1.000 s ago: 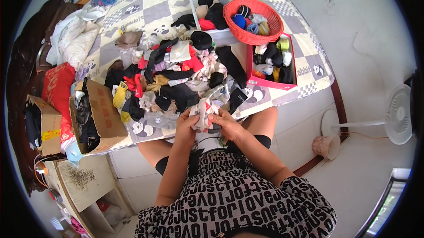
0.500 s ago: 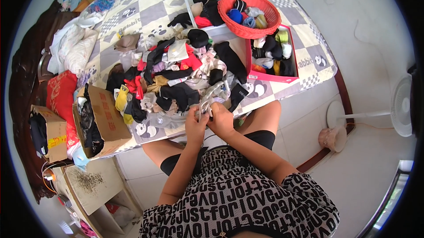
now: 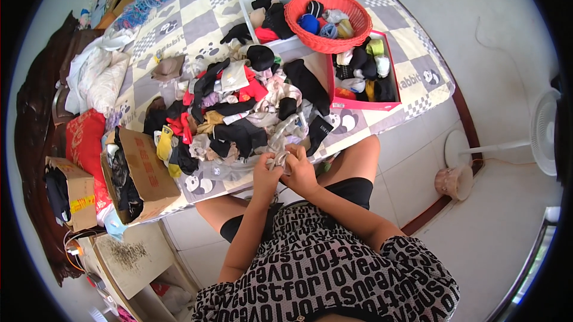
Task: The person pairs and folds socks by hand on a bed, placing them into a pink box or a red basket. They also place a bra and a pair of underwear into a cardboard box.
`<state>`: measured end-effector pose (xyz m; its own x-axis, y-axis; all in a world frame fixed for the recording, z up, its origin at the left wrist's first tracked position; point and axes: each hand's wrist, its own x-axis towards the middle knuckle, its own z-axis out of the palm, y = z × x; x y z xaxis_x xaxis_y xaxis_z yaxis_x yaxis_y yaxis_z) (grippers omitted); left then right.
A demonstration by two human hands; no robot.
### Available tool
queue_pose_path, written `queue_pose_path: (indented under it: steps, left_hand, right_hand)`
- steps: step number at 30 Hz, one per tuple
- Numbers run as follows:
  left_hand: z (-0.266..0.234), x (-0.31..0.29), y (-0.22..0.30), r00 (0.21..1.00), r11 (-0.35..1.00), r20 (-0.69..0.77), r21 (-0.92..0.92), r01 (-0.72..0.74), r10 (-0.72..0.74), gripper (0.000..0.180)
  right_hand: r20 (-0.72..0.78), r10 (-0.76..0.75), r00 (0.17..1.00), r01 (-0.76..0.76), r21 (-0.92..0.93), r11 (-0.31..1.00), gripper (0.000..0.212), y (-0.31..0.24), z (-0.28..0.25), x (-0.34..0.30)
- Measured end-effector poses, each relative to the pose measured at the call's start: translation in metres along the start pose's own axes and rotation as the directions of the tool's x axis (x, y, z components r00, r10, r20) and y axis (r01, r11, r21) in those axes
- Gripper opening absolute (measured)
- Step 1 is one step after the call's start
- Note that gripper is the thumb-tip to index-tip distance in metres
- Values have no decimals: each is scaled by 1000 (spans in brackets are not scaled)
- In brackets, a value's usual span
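My left hand (image 3: 267, 171) and my right hand (image 3: 300, 170) meet at the bed's near edge, both with fingers closed. Between them they pinch a small, light grey-beige piece of cloth (image 3: 280, 158), perhaps a sock; the fingers hide much of it. Just beyond lies a wide heap of mixed clothes and socks (image 3: 233, 104), black, red, pink and white. A pale, crumpled, partly see-through piece (image 3: 291, 128) lies right by the fingertips. A black sock (image 3: 320, 132) rests to the right of the hands.
Beyond the heap stand a white tray (image 3: 245, 4) of dark clothes, a red basket (image 3: 331, 43) with rolled socks, and a pink-red box (image 3: 365, 106) of socks. Cardboard boxes (image 3: 146, 170) are at the left. A white fan (image 3: 544, 134) and a bucket (image 3: 453, 183) stand at the right.
Both hands have drawn slightly down toward me, still pinching the cloth, and the fingers have shifted on it. The view has moved a little; the heap looks unchanged.
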<state>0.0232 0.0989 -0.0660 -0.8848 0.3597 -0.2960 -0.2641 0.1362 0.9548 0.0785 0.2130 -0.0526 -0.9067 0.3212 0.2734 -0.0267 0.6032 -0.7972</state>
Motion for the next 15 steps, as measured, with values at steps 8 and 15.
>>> queue_pose_path:
  steps: [8,15]
  left_hand:
    - [27,-10,13,825,620,-56,689,-375,562,21]
    - [28,-14,15,938,820,66,467,-330,340,19]
  right_hand:
    - [3,40,999,-39,-123,992,23,19,11,-8]
    - [-387,211,898,-241,-29,970,9,100,-25,35]
